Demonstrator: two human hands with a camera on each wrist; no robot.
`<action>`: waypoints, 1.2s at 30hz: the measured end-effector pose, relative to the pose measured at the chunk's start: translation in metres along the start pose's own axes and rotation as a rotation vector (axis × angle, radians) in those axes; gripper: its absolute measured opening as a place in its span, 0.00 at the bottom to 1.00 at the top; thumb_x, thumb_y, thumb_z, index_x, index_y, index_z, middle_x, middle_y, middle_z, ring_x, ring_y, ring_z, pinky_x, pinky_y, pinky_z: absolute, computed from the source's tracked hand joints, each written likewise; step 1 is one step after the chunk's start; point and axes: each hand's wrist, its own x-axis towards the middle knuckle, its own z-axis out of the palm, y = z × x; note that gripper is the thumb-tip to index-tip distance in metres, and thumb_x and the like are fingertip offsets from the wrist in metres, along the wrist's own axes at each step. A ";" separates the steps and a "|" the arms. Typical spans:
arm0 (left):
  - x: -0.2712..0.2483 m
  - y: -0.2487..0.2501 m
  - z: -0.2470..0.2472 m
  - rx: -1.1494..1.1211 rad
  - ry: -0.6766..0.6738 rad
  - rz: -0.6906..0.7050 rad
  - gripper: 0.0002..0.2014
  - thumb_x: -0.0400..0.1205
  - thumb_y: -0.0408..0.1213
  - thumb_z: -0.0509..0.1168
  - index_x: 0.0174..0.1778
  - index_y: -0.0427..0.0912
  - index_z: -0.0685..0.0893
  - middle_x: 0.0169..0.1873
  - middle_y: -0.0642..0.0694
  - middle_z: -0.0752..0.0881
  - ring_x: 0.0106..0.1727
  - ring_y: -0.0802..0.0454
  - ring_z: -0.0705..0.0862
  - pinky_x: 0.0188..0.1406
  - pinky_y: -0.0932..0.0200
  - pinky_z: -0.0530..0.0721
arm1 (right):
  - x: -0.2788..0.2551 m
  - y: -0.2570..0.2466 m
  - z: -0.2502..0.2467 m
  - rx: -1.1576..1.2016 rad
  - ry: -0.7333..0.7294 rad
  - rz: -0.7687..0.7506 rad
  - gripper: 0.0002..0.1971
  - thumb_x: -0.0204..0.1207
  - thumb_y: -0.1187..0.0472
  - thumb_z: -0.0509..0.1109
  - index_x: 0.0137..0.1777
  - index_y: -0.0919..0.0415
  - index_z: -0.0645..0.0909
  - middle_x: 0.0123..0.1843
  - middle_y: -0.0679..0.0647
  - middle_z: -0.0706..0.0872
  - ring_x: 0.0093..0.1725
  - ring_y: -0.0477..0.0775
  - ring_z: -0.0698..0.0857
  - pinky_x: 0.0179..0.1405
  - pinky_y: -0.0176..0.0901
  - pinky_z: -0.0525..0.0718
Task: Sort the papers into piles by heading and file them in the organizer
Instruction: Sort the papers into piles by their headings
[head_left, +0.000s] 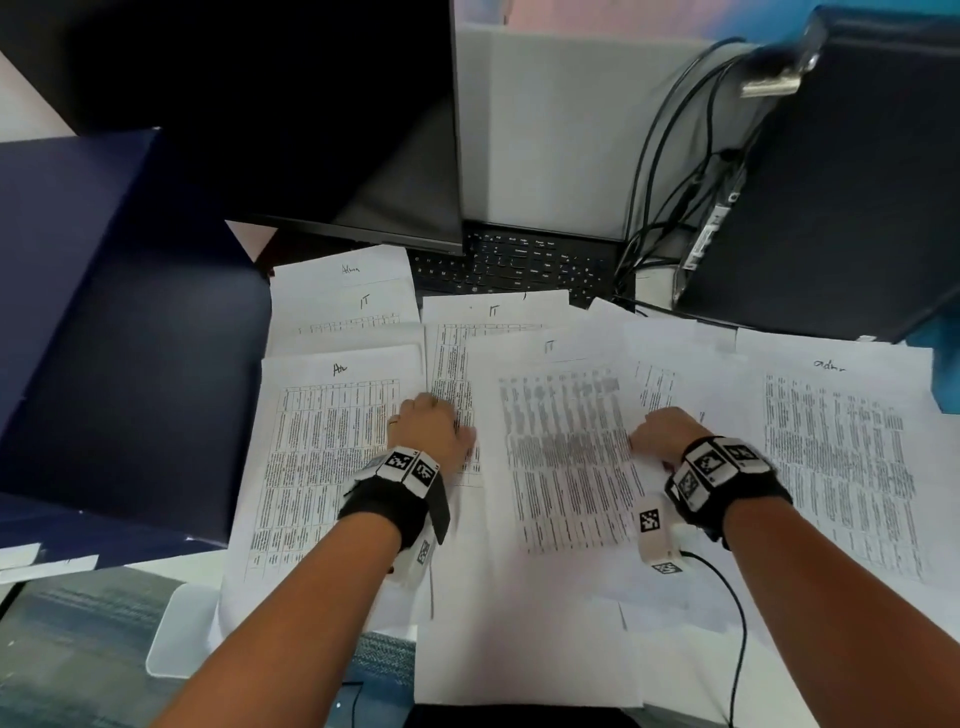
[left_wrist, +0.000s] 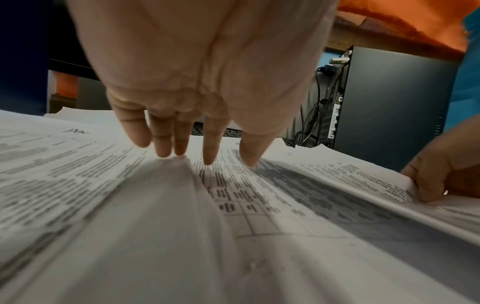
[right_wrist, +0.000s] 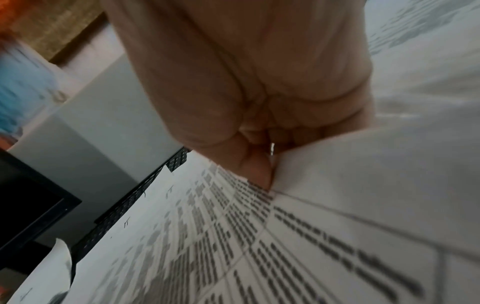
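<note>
Printed sheets with handwritten headings cover the desk. A sheet headed "IT" (head_left: 561, 457) lies in the middle, between an "Ad" sheet (head_left: 322, 447) on the left and an "adm" sheet (head_left: 841, 467) on the right. My left hand (head_left: 436, 421) rests with straight fingers (left_wrist: 210, 152) on the papers at the middle sheet's left edge. My right hand (head_left: 660, 431) pinches that sheet's right edge between thumb and curled fingers (right_wrist: 259, 172), lifting the edge slightly. More "IT" sheets (head_left: 493, 317) lie behind. A dark blue organizer (head_left: 119, 322) stands at the left.
A black keyboard (head_left: 524, 265) is partly under the papers at the back, with a dark monitor (head_left: 311, 130) behind it. A black computer tower (head_left: 841, 182) and cables (head_left: 670, 171) stand at the back right. The desk's front edge is under my forearms.
</note>
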 end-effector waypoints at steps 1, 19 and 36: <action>0.000 0.003 0.002 0.019 -0.001 0.029 0.20 0.82 0.50 0.56 0.62 0.43 0.80 0.62 0.44 0.79 0.62 0.43 0.77 0.60 0.47 0.76 | -0.004 -0.002 -0.001 0.119 -0.032 0.004 0.13 0.82 0.66 0.57 0.56 0.69 0.81 0.60 0.58 0.85 0.67 0.60 0.81 0.64 0.45 0.80; 0.001 -0.005 -0.020 -0.527 -0.043 -0.110 0.17 0.87 0.31 0.49 0.72 0.39 0.69 0.56 0.33 0.84 0.48 0.41 0.81 0.44 0.58 0.75 | -0.006 -0.049 0.010 0.429 0.038 -0.076 0.15 0.76 0.67 0.66 0.61 0.69 0.82 0.55 0.64 0.83 0.63 0.64 0.82 0.55 0.45 0.81; 0.034 0.011 -0.009 -0.976 0.085 -0.365 0.08 0.84 0.37 0.61 0.56 0.40 0.77 0.50 0.46 0.78 0.51 0.49 0.77 0.40 0.71 0.69 | 0.003 0.011 -0.018 0.016 -0.185 -0.080 0.23 0.79 0.53 0.69 0.69 0.66 0.77 0.68 0.58 0.80 0.67 0.60 0.79 0.71 0.51 0.75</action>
